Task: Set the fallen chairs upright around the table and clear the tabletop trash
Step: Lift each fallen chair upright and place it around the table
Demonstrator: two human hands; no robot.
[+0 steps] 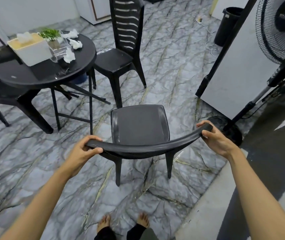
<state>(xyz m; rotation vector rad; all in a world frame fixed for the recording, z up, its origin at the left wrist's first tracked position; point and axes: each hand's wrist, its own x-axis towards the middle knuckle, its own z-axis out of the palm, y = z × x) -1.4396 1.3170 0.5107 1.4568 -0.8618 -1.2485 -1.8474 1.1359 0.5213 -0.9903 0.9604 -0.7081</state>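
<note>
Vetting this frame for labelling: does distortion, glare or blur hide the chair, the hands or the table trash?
In the head view, the wide-angle lens tilts the fan and frame edges; light is soft and even, with small glints on the table and the seat of the chair; the left hand, the right hand and the crumpled tissues are sharp enough to read.

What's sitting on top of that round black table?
On the table sit a white tissue box, a small green plant in a clear holder, and crumpled tissues. The box hides the tabletop behind it, so anything there cannot be seen.
</note>
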